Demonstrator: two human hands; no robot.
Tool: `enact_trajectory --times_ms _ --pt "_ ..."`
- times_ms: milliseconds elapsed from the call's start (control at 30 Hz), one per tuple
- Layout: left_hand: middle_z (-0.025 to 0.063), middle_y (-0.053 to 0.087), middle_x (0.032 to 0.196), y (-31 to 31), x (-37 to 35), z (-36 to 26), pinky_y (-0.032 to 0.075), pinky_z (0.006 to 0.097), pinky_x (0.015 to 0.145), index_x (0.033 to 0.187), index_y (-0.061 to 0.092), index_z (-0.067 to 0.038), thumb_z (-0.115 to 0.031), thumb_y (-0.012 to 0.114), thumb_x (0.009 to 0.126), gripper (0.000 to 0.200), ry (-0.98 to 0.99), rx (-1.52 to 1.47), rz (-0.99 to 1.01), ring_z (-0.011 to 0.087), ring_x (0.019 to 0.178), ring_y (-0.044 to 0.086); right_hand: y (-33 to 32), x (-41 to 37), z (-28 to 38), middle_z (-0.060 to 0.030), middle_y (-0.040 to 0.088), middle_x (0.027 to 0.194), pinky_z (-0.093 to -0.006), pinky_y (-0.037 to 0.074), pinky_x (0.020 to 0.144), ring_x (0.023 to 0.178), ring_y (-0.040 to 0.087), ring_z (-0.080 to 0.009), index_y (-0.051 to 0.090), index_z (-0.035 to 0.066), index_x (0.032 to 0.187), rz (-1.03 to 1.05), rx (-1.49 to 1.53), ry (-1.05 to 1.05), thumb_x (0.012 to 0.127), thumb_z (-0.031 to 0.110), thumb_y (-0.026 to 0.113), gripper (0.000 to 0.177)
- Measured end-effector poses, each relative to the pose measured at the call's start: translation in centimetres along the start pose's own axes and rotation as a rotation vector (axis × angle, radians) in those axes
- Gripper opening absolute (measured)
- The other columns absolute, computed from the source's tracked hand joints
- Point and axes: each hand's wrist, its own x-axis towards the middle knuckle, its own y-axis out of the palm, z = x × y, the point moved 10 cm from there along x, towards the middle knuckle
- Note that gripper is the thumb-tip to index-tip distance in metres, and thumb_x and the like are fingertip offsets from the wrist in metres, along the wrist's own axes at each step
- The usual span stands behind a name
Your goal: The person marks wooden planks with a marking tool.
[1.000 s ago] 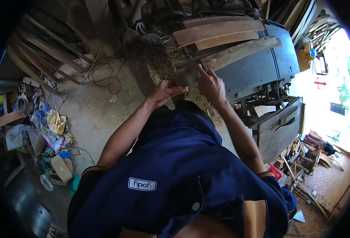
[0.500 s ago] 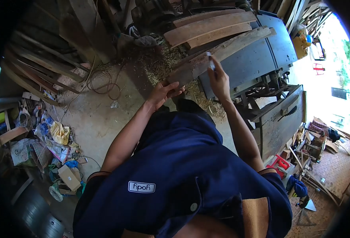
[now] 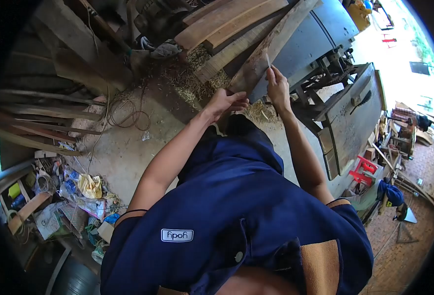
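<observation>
A long, rough wooden plank (image 3: 262, 58) slants across the machine's blue-grey metal table (image 3: 311, 43), its near end toward me. My left hand (image 3: 225, 104) is closed at this near end, thumb on top and fingers curled at the edge. Over the plank's right edge, my right hand (image 3: 279, 89) pinches a thin, pale pen-like stick (image 3: 268, 60), its tip pointing away from me close over the wood. Left of the plank lies a second board (image 3: 220, 61), and behind that are several curved wooden pieces (image 3: 229, 20).
Wood shavings (image 3: 190, 88) cover the floor beside the machine. A hose or cable (image 3: 128, 115) coils at the left, near stacked timber (image 3: 55, 115). Bags and clutter (image 3: 89, 187) lie lower left. On the right are a tilted wooden panel (image 3: 354, 115) and a red plastic item (image 3: 363, 169).
The view has shifted, and the plank now lies at a steeper angle, apart from the second board. My left hand stays at its near end; the right still holds the pen-like stick.
</observation>
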Motion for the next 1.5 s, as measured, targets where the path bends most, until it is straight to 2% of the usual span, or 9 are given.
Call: enact_trajectory --times_ms 100,333,567,767,833,1067,1233,1367,1500 --pt "0.0144 0.073 0.108 1.5 1.4 0.6 0.063 0.0302 0.084 0.115 0.065 0.005 -0.029 0.071 0.096 0.040 -0.041 0.060 0.076 0.0198 0.094 0.073 -1.5 -2.9 2.8 -0.0262 0.064 0.112 -0.0487 0.054 0.070 0.089 0.066 -0.0475 0.048 0.006 0.145 -0.106 -0.209 -0.290 0.104 0.024 0.050 0.045" --pt "0.0162 0.074 0.081 0.5 0.9 2.0 0.063 0.0336 0.063 0.094 0.070 0.004 -0.034 0.070 0.096 0.038 0.028 0.172 -0.141 0.0222 0.067 0.074 -0.1 -8.7 2.8 -0.0133 0.060 0.089 -0.0470 0.055 0.063 0.070 0.067 -0.0362 0.051 0.026 0.147 0.215 -0.261 -0.334 0.100 0.018 0.054 0.048" --pt "0.0154 0.075 0.087 1.6 1.1 2.4 0.062 0.0323 0.066 0.096 0.069 0.004 -0.032 0.067 0.099 0.036 0.052 0.172 -0.218 0.0210 0.072 0.074 -1.1 -7.1 0.3 -0.0160 0.062 0.088 -0.0491 0.053 0.065 0.074 0.066 -0.0400 0.056 0.021 0.143 0.120 -0.092 -0.252 0.099 0.019 0.056 0.044" --pt "0.0134 0.075 0.090 6.1 1.2 3.1 0.060 0.0309 0.068 0.104 0.069 0.004 -0.021 0.061 0.101 0.026 -0.048 0.253 0.059 0.0199 0.075 0.074 -2.8 -8.3 -1.3 -0.0140 0.064 0.093 -0.0494 0.053 0.065 0.076 0.068 -0.0396 0.054 0.023 0.145 0.078 -0.128 -0.160 0.100 0.020 0.055 0.045" --pt "0.0134 0.074 0.092 6.1 0.7 -0.1 0.059 0.0302 0.070 0.104 0.070 0.003 -0.017 0.058 0.102 0.024 -0.024 0.747 0.124 0.0176 0.077 0.073 -2.8 -8.9 -1.8 -0.0127 0.064 0.094 -0.0495 0.054 0.063 0.074 0.067 -0.0395 0.051 0.025 0.147 0.047 -0.158 -0.119 0.101 0.021 0.054 0.046" --pt "0.0128 0.066 0.126 8.2 4.1 -15.3 0.053 0.0390 0.090 0.130 0.064 -0.008 -0.025 0.070 0.090 0.044 0.979 1.646 0.116 0.0269 0.106 0.066 0.1 -13.1 2.4 -0.0089 0.061 0.087 -0.0452 0.055 0.056 0.065 0.067 -0.0336 0.055 0.027 0.142 -0.005 -0.257 -0.105 0.094 0.015 0.059 0.049" --pt "0.0137 0.072 0.106 4.6 3.2 -10.1 0.056 0.0346 0.075 0.139 0.055 -0.003 -0.022 0.077 0.083 0.063 0.343 1.335 0.247 0.0205 0.080 0.067 1.6 -14.0 2.8 -0.0101 0.062 0.088 -0.0450 0.057 0.056 0.064 0.068 -0.0342 0.055 0.025 0.142 -0.065 -0.317 0.047 0.092 0.014 0.059 0.051" --pt "0.0134 0.072 0.103 2.9 3.1 -6.5 0.057 0.0326 0.070 0.136 0.058 -0.003 -0.008 0.068 0.089 0.048 0.298 1.172 0.208 0.0191 0.082 0.071 2.0 -13.1 3.7 -0.0108 0.062 0.089 -0.0450 0.057 0.057 0.065 0.069 -0.0342 0.055 0.024 0.142 -0.087 -0.359 0.105 0.091 0.012 0.058 0.052" --pt "0.0147 0.064 0.132 7.9 4.7 -14.9 0.049 0.0405 0.101 0.132 0.063 -0.012 -0.016 0.063 0.094 0.038 1.014 1.431 0.182 0.0301 0.121 0.060 2.5 -12.9 4.3 -0.0113 0.063 0.091 -0.0460 0.057 0.059 0.066 0.069 -0.0345 0.054 0.023 0.142 -0.110 -0.359 0.129 0.091 0.014 0.059 0.052"
